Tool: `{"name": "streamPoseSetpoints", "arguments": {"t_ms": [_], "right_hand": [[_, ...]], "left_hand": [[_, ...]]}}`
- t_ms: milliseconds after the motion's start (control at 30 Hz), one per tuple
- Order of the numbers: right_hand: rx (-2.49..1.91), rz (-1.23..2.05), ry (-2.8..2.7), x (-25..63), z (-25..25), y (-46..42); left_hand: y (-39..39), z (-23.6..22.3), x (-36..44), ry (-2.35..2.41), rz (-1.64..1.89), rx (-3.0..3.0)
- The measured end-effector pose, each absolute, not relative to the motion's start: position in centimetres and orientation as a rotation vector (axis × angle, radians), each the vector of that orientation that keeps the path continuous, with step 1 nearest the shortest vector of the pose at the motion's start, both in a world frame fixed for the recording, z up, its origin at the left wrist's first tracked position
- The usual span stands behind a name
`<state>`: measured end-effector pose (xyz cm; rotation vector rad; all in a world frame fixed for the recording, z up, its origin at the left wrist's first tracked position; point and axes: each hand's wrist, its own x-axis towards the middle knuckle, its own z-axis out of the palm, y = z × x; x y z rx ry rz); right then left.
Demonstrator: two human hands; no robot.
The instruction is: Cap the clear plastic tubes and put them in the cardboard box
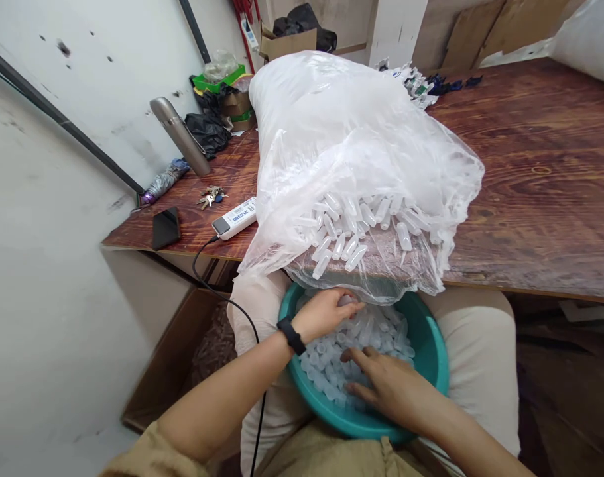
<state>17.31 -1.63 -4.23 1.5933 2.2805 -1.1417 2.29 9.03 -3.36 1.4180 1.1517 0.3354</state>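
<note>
A teal basin (433,358) rests on my lap, filled with several small translucent plastic vials (381,334). My left hand (324,313), with a black band on the wrist, reaches into the basin's far side with fingers curled over vials. My right hand (388,387) lies in the basin's near side, fingers bent down into the vials. Above the basin a large clear plastic bag (351,152) lies on the wooden table (530,179), its open mouth hanging over the edge with more vials (354,228) inside.
On the table's left end lie a black phone (165,227), a white power strip (235,218) with a black cable, keys (211,196), a steel flask (180,136) and a folded umbrella (165,181). A white wall stands at left. Boxes and bags crowd the back.
</note>
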Motion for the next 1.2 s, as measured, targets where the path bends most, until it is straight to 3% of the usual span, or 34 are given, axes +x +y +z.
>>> {"name": "streamPoseSetpoints", "arguments": {"t_ms": [233, 467, 600, 833, 1200], "right_hand": [[1.455, -1.360, 2.397, 17.1, -4.6, -1.3], [1.647, -1.207, 2.428, 18.8, -4.7, -0.8], [1.754, -1.075, 2.379, 19.9, -4.3, -0.6], [1.450, -1.307, 2.258, 18.3, -3.2, -1.2], [1.464, -1.352, 2.229, 19.1, -3.6, -1.5]], "left_hand": [[6.3, -2.8, -0.4, 1.037, 0.422, 0.788], [4.4, -1.4, -3.0, 0.947, 0.502, 0.485], [3.7, -0.7, -3.4, 0.878, 0.562, 0.548], [2.7, -0.6, -3.2, 0.975, 0.544, 0.924], [1.5, 0.0, -3.9, 1.064, 0.363, 1.151]]}}
